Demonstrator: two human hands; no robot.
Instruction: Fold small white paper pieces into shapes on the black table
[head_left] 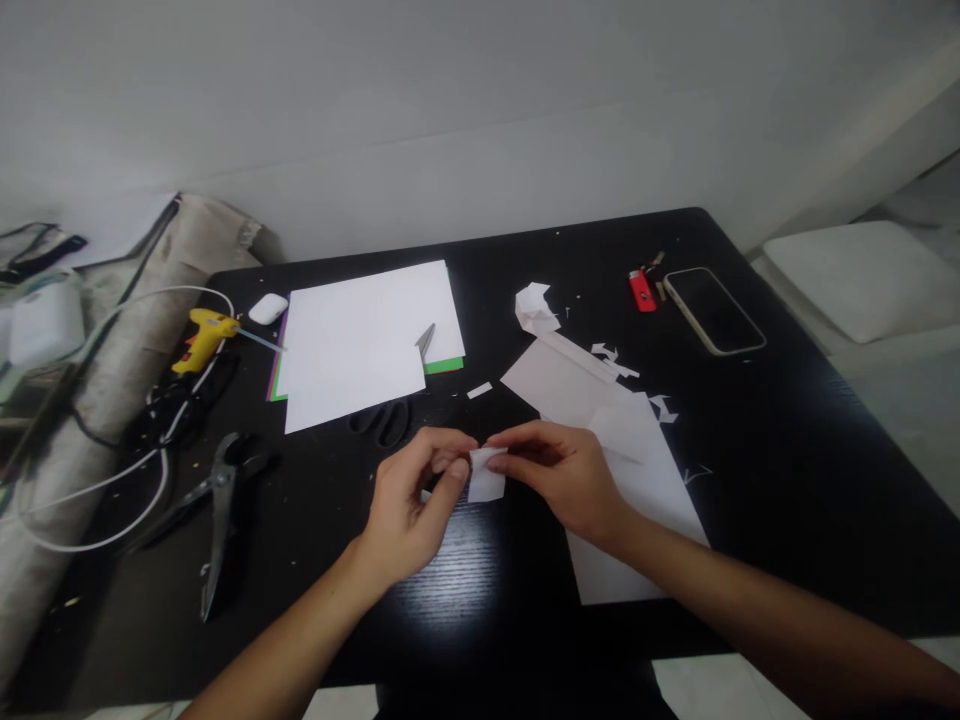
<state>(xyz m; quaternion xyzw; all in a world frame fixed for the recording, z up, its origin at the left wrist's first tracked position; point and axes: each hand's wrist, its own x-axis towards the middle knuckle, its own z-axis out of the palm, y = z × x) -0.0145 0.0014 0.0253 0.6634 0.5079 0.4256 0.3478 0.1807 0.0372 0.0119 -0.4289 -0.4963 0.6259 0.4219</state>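
Between my two hands is a small piece of white paper (487, 482), held up over the front middle of the black table. My left hand (416, 500) pinches its left upper edge, thumb toward me. On the other side, the thumb and fingertips of my right hand (562, 470) close on its upper right part. Just beyond my left hand lie scissors (390, 420), their blades partly covered by a stack of white paper (360, 330). Loose white sheets (622, 540) lie under and beside my right forearm.
A yellow glue gun (202, 340), a white earphone case (268, 308) and pliers (223, 480) are at left. Toward the back right are a crumpled paper piece (535, 308), a red lighter (641, 290) and a phone (715, 311). Paper scraps (663, 408) lie around the sheets.
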